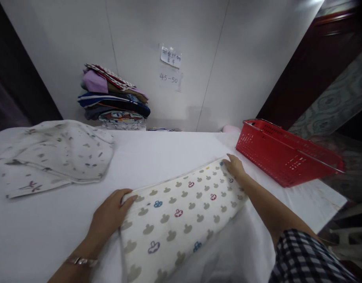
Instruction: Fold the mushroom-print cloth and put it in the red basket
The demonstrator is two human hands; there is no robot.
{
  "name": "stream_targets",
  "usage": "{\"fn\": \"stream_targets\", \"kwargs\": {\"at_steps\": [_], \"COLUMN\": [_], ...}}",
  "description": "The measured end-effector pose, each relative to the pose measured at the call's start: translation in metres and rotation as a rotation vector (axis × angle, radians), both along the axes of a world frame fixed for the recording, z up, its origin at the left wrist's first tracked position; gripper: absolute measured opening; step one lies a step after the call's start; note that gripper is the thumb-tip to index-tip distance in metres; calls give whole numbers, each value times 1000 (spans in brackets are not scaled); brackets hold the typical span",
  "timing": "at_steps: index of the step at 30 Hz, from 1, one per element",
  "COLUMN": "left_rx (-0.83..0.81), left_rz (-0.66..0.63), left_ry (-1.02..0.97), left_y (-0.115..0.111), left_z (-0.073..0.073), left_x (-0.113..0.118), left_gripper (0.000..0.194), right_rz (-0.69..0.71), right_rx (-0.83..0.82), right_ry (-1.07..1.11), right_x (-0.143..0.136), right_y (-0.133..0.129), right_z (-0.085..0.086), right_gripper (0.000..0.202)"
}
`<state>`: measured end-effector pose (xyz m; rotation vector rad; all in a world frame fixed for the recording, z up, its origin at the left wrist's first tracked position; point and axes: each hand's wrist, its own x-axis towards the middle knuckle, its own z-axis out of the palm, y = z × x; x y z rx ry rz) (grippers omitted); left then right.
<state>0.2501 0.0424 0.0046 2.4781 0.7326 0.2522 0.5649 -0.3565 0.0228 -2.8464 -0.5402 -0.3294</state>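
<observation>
A white cloth printed with grey, red and blue mushrooms (185,212) lies folded into a long strip in front of me, slanting up to the right. My left hand (113,210) grips its near-left corner, thumb on top and fingers beneath the edge. At the far-right corner, my right hand (234,167) pinches the cloth's edge. To the left rests a loosely heaped white cloth with small leaf prints (60,153), apart from both hands.
A red plastic basket (275,151) with metal handles stands at the table's right side. Folded fabrics (114,96) are stacked at the back left against the wall. Paper labels (170,59) hang on the wall. The white-covered table (169,155) ends at the right, near a pale chair (350,239).
</observation>
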Motion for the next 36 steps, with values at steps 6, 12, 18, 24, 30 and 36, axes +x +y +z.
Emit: {"fn": "stream_targets", "kwargs": {"at_steps": [6, 12, 18, 24, 30, 36], "left_rx": [-10, 7, -5, 19, 28, -8], "left_rz": [-5, -8, -9, -23, -22, 77], "left_ry": [48, 35, 66, 60, -3, 30], "left_y": [0, -1, -2, -3, -10, -15], "left_z": [0, 2, 3, 8, 9, 16], "left_x": [3, 2, 2, 4, -2, -7], "left_gripper": [37, 39, 42, 40, 42, 56], "right_rz": [305, 214, 177, 64, -12, -226], "right_rx": [-150, -165, -138, -142, -85, -43], "right_ry": [134, 279, 270, 273, 292, 335], "right_x": [-30, -18, -24, -42, -44, -48], "right_y": [-12, -9, -32, -61, -68, -86], "right_z": [-15, -20, -5, -16, -14, -3], "right_gripper": [57, 61, 57, 57, 56, 62]}}
